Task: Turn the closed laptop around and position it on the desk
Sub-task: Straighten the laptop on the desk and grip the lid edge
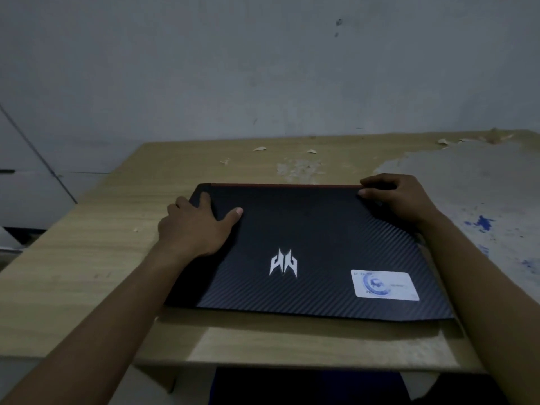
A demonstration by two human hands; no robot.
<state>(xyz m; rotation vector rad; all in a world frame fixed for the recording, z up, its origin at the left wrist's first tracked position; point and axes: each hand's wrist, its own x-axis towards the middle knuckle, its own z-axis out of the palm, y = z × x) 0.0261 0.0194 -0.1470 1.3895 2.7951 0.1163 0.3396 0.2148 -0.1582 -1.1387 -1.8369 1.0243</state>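
A closed black laptop (309,229) with a carbon-weave lid lies flat on the wooden desk (87,258). Its red hinge strip runs along the far edge, a silver logo sits mid-lid and a white sticker is near the front right corner. My left hand (195,226) grips the far left corner, fingers wrapped over the side edge and thumb lying on the lid. At the far right corner my right hand (400,197) holds the laptop, thumb on the lid by the red strip and fingers curled over the edge.
The desk's right part (473,182) has its veneer peeled off, showing grey board with blue paint marks. Flakes of veneer lie along the back edge. A grey wall (263,68) stands right behind the desk. The desk's front edge runs just below the laptop.
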